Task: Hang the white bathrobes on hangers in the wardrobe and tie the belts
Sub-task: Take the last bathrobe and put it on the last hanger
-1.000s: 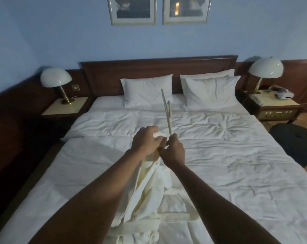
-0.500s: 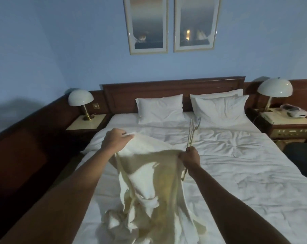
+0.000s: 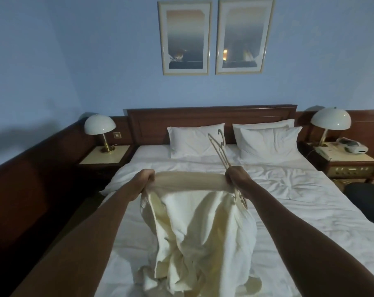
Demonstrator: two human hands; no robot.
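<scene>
Bathrobe [image 3: 200, 228] stretched between both hands' fingers [image 3: 148, 179]

The bathrobe [image 3: 199, 228] hangs over the bed [image 3: 299, 211], its lower folds resting on the bedding. The left hand [image 3: 146, 179] grips its upper edge on the left, the right hand [image 3: 237, 176] on the right, together with the hangers [image 3: 221, 154]. Behind them lie pillows [image 3: 195, 140] against the headboard [image 3: 211, 116]. A lamp [image 3: 100, 131] stands on the table [image 3: 104, 157] left of the bed; another lamp [image 3: 330, 123] stands to its right.
</scene>
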